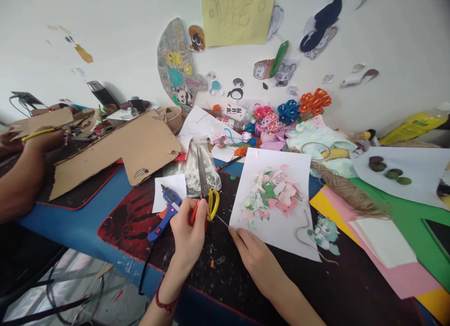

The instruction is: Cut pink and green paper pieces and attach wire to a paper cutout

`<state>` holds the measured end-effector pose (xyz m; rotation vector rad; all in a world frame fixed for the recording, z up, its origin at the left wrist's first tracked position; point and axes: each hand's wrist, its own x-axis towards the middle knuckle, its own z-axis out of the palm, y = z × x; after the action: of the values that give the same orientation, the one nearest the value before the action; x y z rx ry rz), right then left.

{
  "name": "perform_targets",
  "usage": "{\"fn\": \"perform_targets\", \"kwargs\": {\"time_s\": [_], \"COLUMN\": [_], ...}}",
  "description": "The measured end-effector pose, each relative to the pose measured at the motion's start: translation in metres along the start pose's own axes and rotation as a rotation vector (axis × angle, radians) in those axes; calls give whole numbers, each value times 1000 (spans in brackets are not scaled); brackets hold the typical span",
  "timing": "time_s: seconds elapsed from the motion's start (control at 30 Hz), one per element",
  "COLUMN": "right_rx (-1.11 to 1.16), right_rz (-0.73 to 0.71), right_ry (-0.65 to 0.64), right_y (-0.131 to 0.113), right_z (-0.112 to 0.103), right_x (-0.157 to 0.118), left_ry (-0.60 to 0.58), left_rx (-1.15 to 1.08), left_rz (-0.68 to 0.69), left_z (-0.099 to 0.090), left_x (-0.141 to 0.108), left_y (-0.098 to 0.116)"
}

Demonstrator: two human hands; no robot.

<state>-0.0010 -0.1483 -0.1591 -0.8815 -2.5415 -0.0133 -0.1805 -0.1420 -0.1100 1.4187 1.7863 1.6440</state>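
Observation:
My left hand (190, 230) is closed around the scissors (202, 174), which have one yellow and one red handle loop. Their blades point away from me. My right hand (255, 258) pinches one end of a thin pale strand (221, 221), which runs toward the scissors' handles; its other end is hidden by my left hand. Just left of my left hand, a blue glue gun (164, 221) lies partly on a small white paper (160, 181). Beyond my right hand, pink, green and pale paper scraps (272, 192) lie on a white sheet (258, 164).
A cut cardboard piece (116, 148) lies at left, near another person's arm (21, 176). Crocheted flowers (269, 120) stand along the wall. Twine (351, 192) and coloured paper (401, 279) are at right. A small character cutout (324, 232) lies beside the white sheet.

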Motion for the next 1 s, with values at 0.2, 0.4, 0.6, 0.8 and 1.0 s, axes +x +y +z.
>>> {"fn": "perform_targets", "kwargs": {"time_s": [0.2,0.4,0.6,0.8,1.0], "right_rx": [-97,-110,-140,-139,-114], "right_rz": [-26,-11,-9,-45,-49], "right_ry": [-10,-17,-43,-5,-2], "right_y": [-1,3,2,1,3], "right_z": [-4,-3,-3,-6,-4], "right_x": [4,3,6,8,7], "left_ry": [-5,-12,-7,-57,-99], "left_rx": [-14,-23,-16,66,104], "left_rz": [1,-19,-5,16,21], "left_z": [0,1,6,8,11], "left_x": [1,1,1,-1,-1], "left_y": [3,2,3,0,-2]}}
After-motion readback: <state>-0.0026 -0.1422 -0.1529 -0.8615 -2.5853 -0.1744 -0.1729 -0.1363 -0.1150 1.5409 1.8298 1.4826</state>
